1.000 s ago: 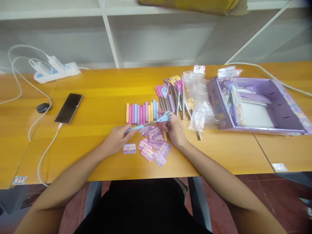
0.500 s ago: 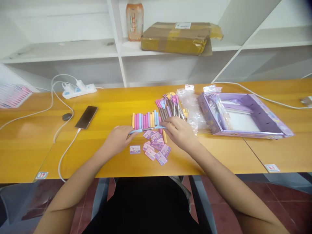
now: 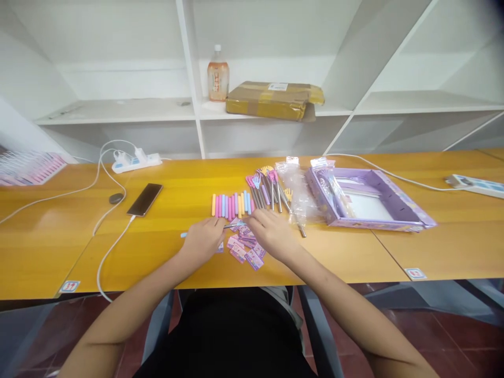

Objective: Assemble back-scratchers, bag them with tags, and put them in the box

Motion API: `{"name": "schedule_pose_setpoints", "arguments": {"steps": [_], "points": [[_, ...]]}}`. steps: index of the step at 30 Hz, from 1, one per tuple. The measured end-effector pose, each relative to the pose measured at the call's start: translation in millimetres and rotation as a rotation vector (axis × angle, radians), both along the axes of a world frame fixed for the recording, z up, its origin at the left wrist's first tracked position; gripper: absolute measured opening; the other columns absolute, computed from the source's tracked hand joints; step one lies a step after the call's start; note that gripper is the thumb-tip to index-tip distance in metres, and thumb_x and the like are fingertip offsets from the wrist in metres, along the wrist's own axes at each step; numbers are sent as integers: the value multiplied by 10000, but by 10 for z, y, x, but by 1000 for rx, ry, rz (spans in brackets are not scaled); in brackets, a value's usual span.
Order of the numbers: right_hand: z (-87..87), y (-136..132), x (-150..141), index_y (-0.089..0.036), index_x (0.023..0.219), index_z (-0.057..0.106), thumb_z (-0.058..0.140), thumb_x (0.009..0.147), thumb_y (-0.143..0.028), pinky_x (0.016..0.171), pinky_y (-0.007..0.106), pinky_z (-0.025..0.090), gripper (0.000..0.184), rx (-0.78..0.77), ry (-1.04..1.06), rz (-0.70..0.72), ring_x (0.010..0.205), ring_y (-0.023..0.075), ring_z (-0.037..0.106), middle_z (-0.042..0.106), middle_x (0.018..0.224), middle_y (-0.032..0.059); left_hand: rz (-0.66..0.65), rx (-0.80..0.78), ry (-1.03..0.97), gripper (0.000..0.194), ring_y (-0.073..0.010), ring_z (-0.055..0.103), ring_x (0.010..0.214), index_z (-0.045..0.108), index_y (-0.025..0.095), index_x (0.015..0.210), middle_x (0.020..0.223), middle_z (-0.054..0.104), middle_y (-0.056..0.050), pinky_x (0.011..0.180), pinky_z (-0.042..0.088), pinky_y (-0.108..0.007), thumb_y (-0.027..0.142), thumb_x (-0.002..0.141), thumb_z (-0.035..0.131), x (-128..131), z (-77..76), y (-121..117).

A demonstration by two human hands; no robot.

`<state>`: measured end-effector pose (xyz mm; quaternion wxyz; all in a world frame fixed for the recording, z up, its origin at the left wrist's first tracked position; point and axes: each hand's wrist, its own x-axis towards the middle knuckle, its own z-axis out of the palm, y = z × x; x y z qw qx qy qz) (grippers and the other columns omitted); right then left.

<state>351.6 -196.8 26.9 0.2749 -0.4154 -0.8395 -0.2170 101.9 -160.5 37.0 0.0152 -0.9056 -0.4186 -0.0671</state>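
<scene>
My left hand [image 3: 202, 240] is closed round the blue handle of a telescopic back scratcher [image 3: 231, 226], whose end pokes out on the left. My right hand [image 3: 272, 233] grips the other end, where a bit of light blue shows by the fingers. A short length of metal rod is visible between the two hands. Behind them lies a row of yellow, pink, blue and purple handle tubes [image 3: 230, 206]. Below the rod are scattered pink and purple printed cards [image 3: 238, 253]. More back scratchers [image 3: 272, 181] with metal rods lie in a pile beyond my right hand.
Clear plastic bags [image 3: 301, 191] lie beside a purple cardboard tray [image 3: 331, 218] on the right. A phone [image 3: 145, 199] with a cable and a power strip [image 3: 137, 163] are at left. The shelf behind holds a bottle [image 3: 218, 79] and a taped carton [image 3: 271, 100].
My hands have come closer together, so less of the rod shows. The left hand slid right along the handle. The camera view has tilted up and shifted.
</scene>
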Motion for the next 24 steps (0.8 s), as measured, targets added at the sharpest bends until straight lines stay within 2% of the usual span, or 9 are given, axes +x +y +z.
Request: {"name": "schedule_pose_setpoints", "arguments": {"steps": [4, 9, 11, 16, 18, 19, 22, 24], "points": [[-24, -32, -4, -173, 1100, 734, 571, 1095, -114, 750, 380, 387, 174, -42, -7, 11, 873, 231, 586, 700, 950, 73, -10, -1, 21, 202, -311, 767, 927, 704, 151, 1075, 973, 766, -152, 717, 505, -369, 178, 1076, 504, 73, -31, 11], [-11, -48, 15, -164, 1095, 731, 570, 1107, -132, 742, 375, 378, 165, -22, -3, 13, 848, 225, 564, 691, 916, 64, 61, -53, 36, 314, -332, 776, 909, 726, 136, 1056, 963, 786, -182, 709, 515, -383, 363, 1107, 516, 188, 25, -32], [-9, -63, -10, -171, 1096, 731, 557, 1114, -134, 737, 375, 364, 179, -13, 1, 6, 844, 225, 558, 694, 913, 65, 106, -70, 65, 326, -335, 779, 890, 738, 136, 1068, 953, 795, -187, 697, 514, -383, 388, 1097, 534, 241, 66, -58], [-4, -132, -29, -186, 1085, 730, 554, 1108, -122, 732, 379, 362, 189, 3, -2, -10, 834, 224, 569, 694, 875, 61, 115, -118, 180, 235, -319, 788, 831, 776, 157, 1025, 912, 811, -168, 662, 476, -362, 187, 1034, 544, 264, 126, -8], [3, -154, 204, -195, 1115, 734, 554, 1102, -112, 733, 380, 380, 198, 13, 12, -41, 854, 225, 601, 714, 887, 61, 130, -99, 184, 261, -326, 787, 843, 784, 160, 1026, 913, 810, -166, 660, 460, -361, 136, 1012, 524, 83, 133, 90], [7, -164, 414, -203, 1131, 737, 550, 1097, -105, 737, 379, 393, 213, 22, 33, -66, 873, 226, 622, 730, 908, 65, 147, -76, 188, 281, -329, 785, 852, 786, 161, 1016, 915, 807, -167, 661, 452, -360, 124, 1008, 508, -72, 139, 154], [-5, -210, 1336, -245, 1110, 766, 572, 1080, -138, 764, 372, 450, 224, 107, 155, -197, 928, 227, 677, 777, 1007, 97, 255, 89, 231, 350, -327, 763, 810, 775, 164, 891, 855, 782, -165, 643, 412, -354, 155, 1031, 454, -719, 169, 364], [-56, -265, 1973, -271, 983, 793, 677, 1046, -222, 710, 361, 451, 141, 177, 191, -299, 790, 209, 651, 744, 833, 88, 303, 162, 259, 436, -331, 743, 775, 746, 168, 789, 790, 753, -164, 618, 373, -358, 216, 1067, 413, -1150, 178, 468]]}}
